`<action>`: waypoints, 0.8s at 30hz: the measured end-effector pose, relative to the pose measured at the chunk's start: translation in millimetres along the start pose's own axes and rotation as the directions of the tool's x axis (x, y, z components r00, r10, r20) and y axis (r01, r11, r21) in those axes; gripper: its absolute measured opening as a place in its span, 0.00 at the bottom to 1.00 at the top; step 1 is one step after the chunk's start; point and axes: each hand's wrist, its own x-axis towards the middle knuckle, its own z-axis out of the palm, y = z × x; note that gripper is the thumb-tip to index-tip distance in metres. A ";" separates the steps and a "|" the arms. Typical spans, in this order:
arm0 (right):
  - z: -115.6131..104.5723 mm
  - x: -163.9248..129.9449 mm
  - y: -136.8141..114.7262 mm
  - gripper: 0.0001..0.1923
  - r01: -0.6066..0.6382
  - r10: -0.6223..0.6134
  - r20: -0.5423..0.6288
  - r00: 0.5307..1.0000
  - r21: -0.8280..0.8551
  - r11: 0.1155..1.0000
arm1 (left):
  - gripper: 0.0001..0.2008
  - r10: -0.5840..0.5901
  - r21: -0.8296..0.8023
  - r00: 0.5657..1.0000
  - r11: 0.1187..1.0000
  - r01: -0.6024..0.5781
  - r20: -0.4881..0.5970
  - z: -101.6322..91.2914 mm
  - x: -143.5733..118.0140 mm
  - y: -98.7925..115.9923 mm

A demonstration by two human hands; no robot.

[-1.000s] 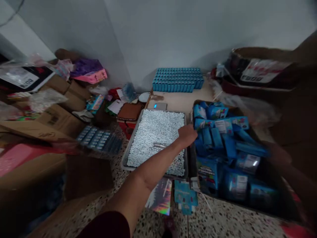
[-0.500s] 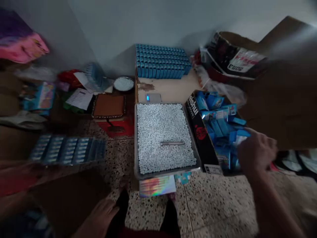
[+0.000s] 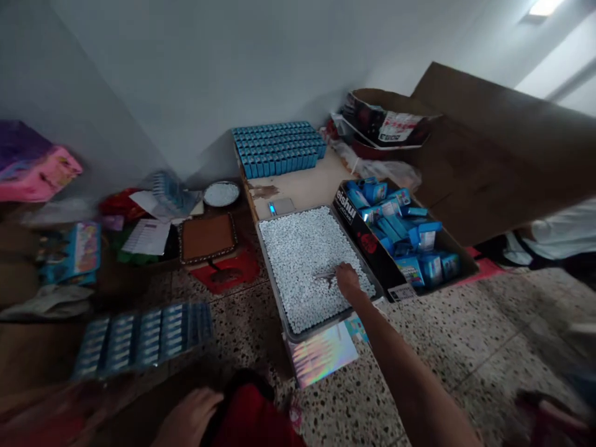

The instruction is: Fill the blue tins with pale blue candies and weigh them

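Observation:
My right hand (image 3: pixel 347 280) is closed over the right end of a slim silver metal tool (image 3: pixel 324 274), whose exact kind I cannot make out. The tool lies on small white pellets (image 3: pixel 302 248) filling a shallow metal tray (image 3: pixel 274 279). At the bottom, my left hand (image 3: pixel 193 413) rests by my lap with fingers loosely stretched, apparently empty. Right of the tray, an open black carton (image 3: pixel 361 233) holds small blue boxes (image 3: pixel 391 226), some jumbled. A small scale (image 3: pixel 282 206) with a lit blue display stands behind the tray.
Rows of upright blue boxes (image 3: pixel 279 152) stand at the table's back. Blue-printed packs (image 3: pixel 144 338) lie lower left. A round dish of white pellets (image 3: pixel 221 194) sits left of the table, near a brown-topped stool (image 3: pixel 208 238). A large cardboard box (image 3: pixel 503 149) is at right.
My right hand has moved left from the black carton to the tray and closed on the metal tool. The view has turned, and my left hand stays low by my lap.

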 end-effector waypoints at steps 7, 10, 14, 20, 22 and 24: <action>-6.7 -19.5 -10.1 0.15 -0.215 0.230 -0.112 0.967 0.132 0.968 | 0.19 0.227 -0.020 0.920 0.969 -0.246 -0.320 -45.9 316.5 -40.6; -1.1 -39.4 -30.0 0.18 -0.345 0.376 -0.111 0.920 0.228 0.911 | 0.31 0.371 -0.058 0.901 0.918 -0.392 -0.223 -36.2 451.9 -69.0; 11.8 -87.7 -64.1 0.21 -0.510 0.648 0.009 0.762 0.624 0.592 | 0.38 0.526 -0.160 0.850 0.841 -0.516 0.023 5.6 537.8 -85.5; -9.1 -162.9 -98.1 0.21 -0.606 0.814 0.239 0.529 0.778 0.165 | 0.50 0.516 -0.202 0.846 0.850 -0.487 0.130 42.6 518.0 -51.9; -17.3 -180.1 -105.6 0.21 -0.643 0.834 0.310 0.457 0.762 0.069 | 0.50 0.481 -0.245 0.867 0.863 -0.442 0.132 49.6 510.9 -32.6; -19.9 -194.1 -113.8 0.21 -0.683 0.859 0.340 0.382 0.730 0.014 | 0.47 0.443 -0.301 0.887 0.871 -0.389 0.134 57.3 507.7 -12.5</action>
